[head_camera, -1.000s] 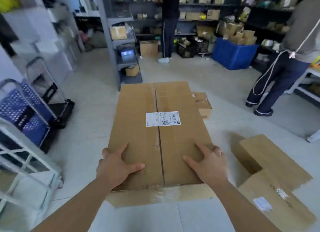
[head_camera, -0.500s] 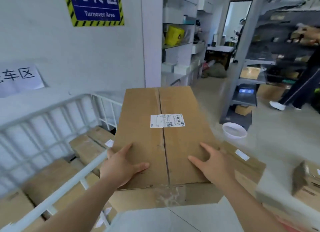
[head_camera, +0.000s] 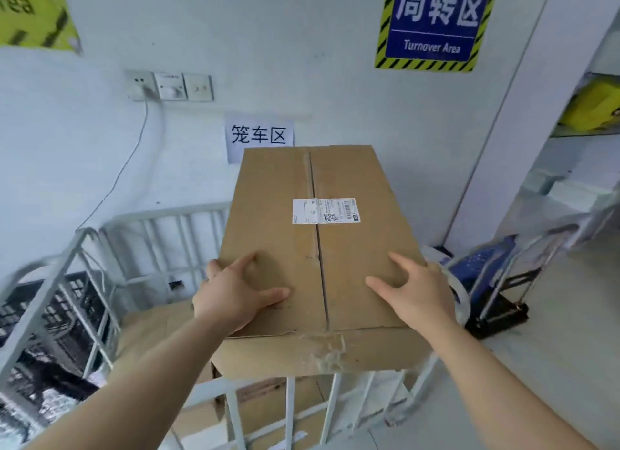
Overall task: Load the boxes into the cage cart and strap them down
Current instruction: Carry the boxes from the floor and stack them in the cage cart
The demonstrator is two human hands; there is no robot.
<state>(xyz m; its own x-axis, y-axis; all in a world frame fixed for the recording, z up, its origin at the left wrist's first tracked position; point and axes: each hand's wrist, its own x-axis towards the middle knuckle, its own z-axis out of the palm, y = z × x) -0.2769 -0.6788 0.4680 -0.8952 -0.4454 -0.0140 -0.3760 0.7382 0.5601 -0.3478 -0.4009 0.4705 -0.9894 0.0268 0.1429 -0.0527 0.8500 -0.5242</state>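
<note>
I hold a long brown cardboard box point(head_camera: 349, 248) with a white shipping label, lifted above the white metal cage cart point(head_camera: 174, 221). My left hand point(head_camera: 235, 292) grips its near left edge with the thumb on top. On the near right edge sits my right hand point(head_camera: 419, 292), gripping the same way. The box's near end hangs over the cart's front rail point(head_camera: 288, 402). Other cardboard boxes point(head_camera: 151, 328) lie inside the cart beneath it.
A white wall with a socket plate point(head_camera: 169, 86), a cable and a blue "Turnover Area" sign point(head_camera: 432, 23) stands right behind the cart. A folded blue hand trolley point(head_camera: 493, 281) leans at the right by white shelves. A black crate point(head_camera: 63, 302) sits left of the cart.
I have turned left with the box, away from the open floor toward the wall. The box now hangs over the cage cart instead of beside it. Both hands keep their grip.
</note>
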